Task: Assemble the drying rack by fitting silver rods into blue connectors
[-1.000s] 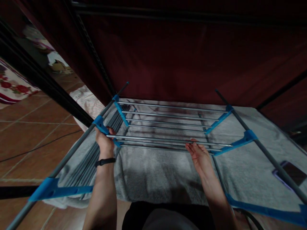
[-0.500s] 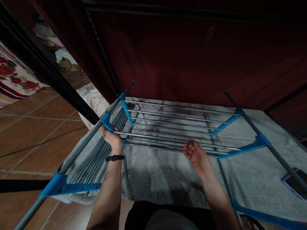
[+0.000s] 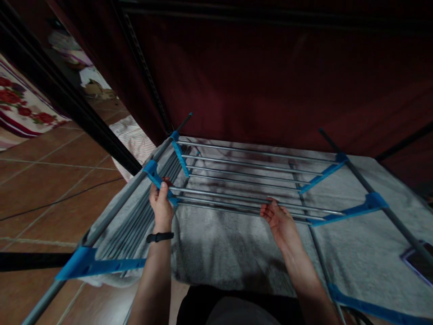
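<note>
The drying rack (image 3: 252,150), a frame of grey poles, blue brackets and metal rods, stood over the grey blanket (image 3: 230,246), which I take as the landmark. Above the middle of this blanket, the right hand (image 3: 280,221) was half curled at the front rod (image 3: 219,194), its fingertips against it — whether they pinched firmly, I could not tell. Above the blanket's left part, the left hand (image 3: 161,205) was closed around the lower end of the left bracket (image 3: 153,173), thumb on top, just where the rod arrived.

The step in hand was, I judged, the seating of this rod at its left end; its right end lay at the right bracket (image 3: 365,206), but I could not see if it was seated. The next move seemed to call for steady support from the right hand — and careful alignment by the left.

On the blanket's left side lay a bundle of rods (image 3: 131,243); on its right side, a phone (image 3: 419,265).
</note>
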`<move>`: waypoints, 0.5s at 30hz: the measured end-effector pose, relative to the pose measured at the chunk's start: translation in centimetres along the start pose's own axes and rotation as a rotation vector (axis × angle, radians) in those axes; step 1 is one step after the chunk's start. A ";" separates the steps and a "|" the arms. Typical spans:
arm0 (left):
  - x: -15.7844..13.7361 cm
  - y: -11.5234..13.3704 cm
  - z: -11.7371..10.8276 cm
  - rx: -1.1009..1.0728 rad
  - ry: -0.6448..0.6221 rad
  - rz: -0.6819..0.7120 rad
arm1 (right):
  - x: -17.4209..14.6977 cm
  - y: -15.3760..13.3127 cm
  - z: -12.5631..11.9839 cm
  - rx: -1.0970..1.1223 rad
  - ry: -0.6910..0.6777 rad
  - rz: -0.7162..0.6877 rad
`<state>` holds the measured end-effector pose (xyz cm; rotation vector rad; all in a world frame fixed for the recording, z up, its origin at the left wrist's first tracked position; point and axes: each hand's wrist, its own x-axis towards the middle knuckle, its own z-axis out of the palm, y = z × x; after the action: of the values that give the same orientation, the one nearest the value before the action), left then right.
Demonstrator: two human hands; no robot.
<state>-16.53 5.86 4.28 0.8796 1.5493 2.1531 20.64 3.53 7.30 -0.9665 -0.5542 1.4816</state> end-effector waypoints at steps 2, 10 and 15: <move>0.1 0.1 -0.3 -0.021 -0.012 -0.023 | 0.0 0.1 0.1 -0.001 0.004 -0.009; -0.4 0.7 -1.0 -0.121 -0.119 -0.070 | -0.1 0.1 0.3 -0.021 0.014 -0.036; -0.5 0.8 -1.1 -0.146 -0.104 -0.105 | 0.0 0.2 0.3 -0.018 0.022 -0.045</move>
<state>-16.84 4.50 4.61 0.8290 1.3395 2.0816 20.30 3.58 7.25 -0.9778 -0.5704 1.4264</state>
